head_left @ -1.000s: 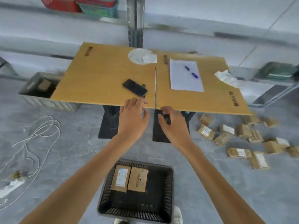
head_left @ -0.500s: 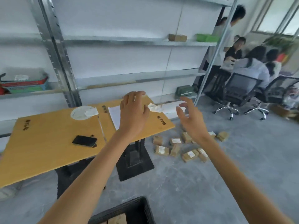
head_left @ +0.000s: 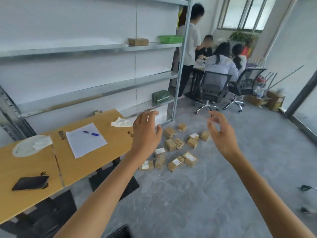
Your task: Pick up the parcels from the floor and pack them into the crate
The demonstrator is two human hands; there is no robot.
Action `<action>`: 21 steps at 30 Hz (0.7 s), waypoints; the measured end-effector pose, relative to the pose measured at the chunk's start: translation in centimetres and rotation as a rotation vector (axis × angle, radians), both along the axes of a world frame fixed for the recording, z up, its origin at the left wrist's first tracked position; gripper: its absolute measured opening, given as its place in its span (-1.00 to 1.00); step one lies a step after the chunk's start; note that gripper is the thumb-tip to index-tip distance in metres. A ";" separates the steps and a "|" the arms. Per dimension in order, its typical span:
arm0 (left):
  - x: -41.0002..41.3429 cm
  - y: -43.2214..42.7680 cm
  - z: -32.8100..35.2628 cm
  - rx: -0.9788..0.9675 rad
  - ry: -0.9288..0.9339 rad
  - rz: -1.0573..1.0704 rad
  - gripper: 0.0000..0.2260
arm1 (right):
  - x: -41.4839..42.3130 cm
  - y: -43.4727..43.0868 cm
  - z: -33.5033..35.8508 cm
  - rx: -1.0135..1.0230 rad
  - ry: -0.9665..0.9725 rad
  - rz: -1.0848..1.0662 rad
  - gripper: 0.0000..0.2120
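Left hand (head_left: 145,134) and right hand (head_left: 223,136), fingers (head_left: 214,115) spread and empty, hovered short of parcels (head_left: 175,148) strewn on the floor (head_left: 205,194) between them, centre frame

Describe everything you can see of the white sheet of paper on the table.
The sheet of paper is white, rectangular and thin. It looks blank, though any fine print would be too small to tell. It lies flat on the yellow, wood-look table, turned askew to the table's edges, close to the seam between the two tabletop panels. A blue pen rests on its far half; nothing else touches it.
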State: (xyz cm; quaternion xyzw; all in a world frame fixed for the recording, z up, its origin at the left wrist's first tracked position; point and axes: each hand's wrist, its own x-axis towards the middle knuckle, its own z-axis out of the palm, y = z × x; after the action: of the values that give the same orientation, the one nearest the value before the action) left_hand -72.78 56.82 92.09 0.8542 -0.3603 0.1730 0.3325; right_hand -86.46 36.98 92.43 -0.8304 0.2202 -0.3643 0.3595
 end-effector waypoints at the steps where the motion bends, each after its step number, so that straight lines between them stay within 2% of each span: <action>1: -0.4 -2.0 -0.2 0.009 0.001 -0.009 -0.65 | -0.5 -2.1 -0.2 0.014 0.003 -0.001 -0.73; 10: -3.3 -18.5 -1.4 0.000 0.069 -0.031 -0.67 | -3.8 -17.7 -1.9 0.061 0.078 0.016 -0.76; 21: -1.8 -27.9 -3.9 -0.014 0.117 -0.088 -0.68 | -3.4 -25.7 -3.9 0.127 0.115 0.023 -0.78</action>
State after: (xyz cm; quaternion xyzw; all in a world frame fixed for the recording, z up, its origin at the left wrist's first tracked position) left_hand -74.62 28.89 88.22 0.8438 -0.3761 0.1106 0.3664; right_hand -89.86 11.32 88.57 -0.8280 0.2534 -0.2973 0.4022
